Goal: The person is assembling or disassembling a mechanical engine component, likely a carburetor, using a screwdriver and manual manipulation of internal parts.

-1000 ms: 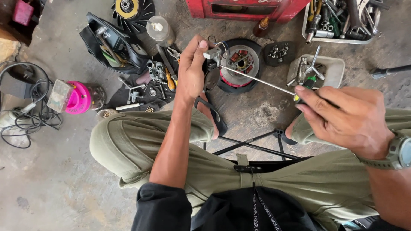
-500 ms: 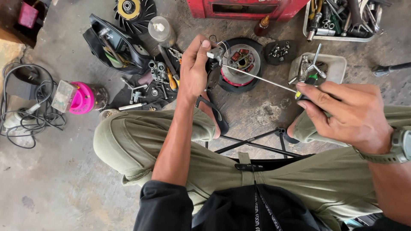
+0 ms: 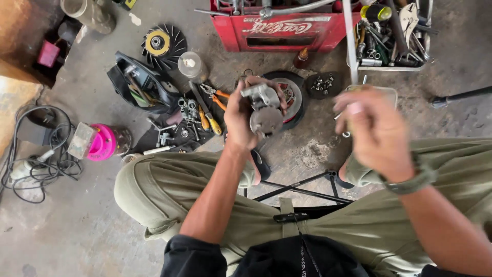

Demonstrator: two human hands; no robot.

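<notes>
The left hand (image 3: pixel 243 120) holds a small metal engine part (image 3: pixel 264 110) above a round rotor (image 3: pixel 287 97) lying on the floor, with the blurred right hand (image 3: pixel 374 131) to its right, over a small tray (image 3: pixel 392 92). Left of the rotor lie pliers (image 3: pixel 218 95) and a screwdriver (image 3: pixel 205 115), then loose sockets (image 3: pixel 187 110), an open tool bag (image 3: pixel 141 87) and, farther left, a tangle of cable (image 3: pixel 36 164). Behind the rotor stands a crate (image 3: pixel 282 28), with a tool-filled tray (image 3: pixel 394 33) at its right and a finned fan wheel (image 3: pixel 163 43) at its left.

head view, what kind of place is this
Likely a small repair workshop, worked on the floor: bare concrete floor, a tray of tools, pliers, and a grey metal part in the left hand.
</notes>
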